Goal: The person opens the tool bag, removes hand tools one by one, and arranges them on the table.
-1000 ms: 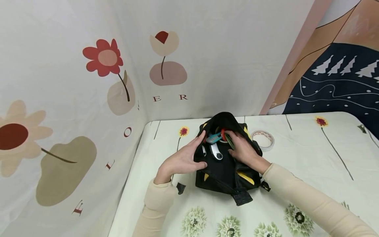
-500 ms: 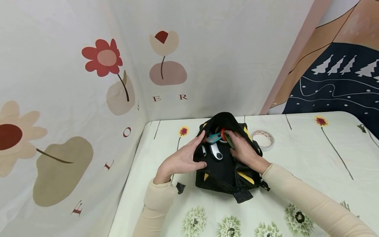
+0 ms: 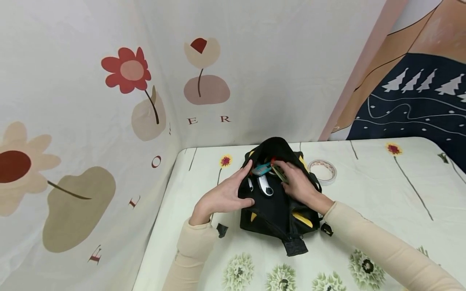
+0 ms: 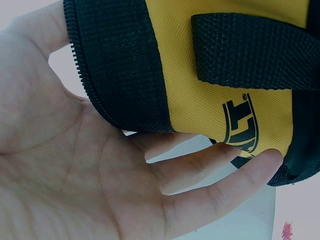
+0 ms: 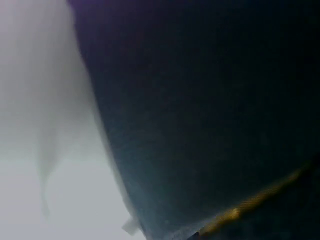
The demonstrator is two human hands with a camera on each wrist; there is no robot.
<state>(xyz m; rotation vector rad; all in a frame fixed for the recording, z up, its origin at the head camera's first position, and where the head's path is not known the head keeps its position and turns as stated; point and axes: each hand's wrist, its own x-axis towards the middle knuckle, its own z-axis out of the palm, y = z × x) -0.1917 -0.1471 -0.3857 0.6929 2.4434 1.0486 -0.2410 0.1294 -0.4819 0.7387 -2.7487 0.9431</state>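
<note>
A black and yellow tool bag (image 3: pixel 265 224) stands with its zipped mouth wide. My left hand (image 3: pixel 227 194) holds its left rim, thumb at the near edge and fingers along the outside; the left wrist view shows the fingers against the yellow side (image 4: pixel 195 65). My right hand (image 3: pixel 300 184) reaches into the mouth and pinches a flat olive-green thing (image 3: pixel 279 174) between thumb and fingers. Beside it in the bag lie a teal and grey cutter (image 3: pixel 262 169), a white-handled tool (image 3: pixel 265 186) and a small red piece (image 3: pixel 273 160). Dark cloth fills most of the right wrist view.
A roll of tape (image 3: pixel 323 171) lies on the floral tablecloth (image 3: pixel 378 182), right behind the bag. A dark strap end (image 3: pixel 295 246) hangs at the bag's front, and a small black scrap (image 3: pixel 222 230) lies near my left wrist. A printed curtain (image 3: pixel 273 81) stands behind.
The olive-green thing has turned a little in my right fingers, and less of the red piece shows. The front strap end has shifted slightly. My left hand stays on the rim.
</note>
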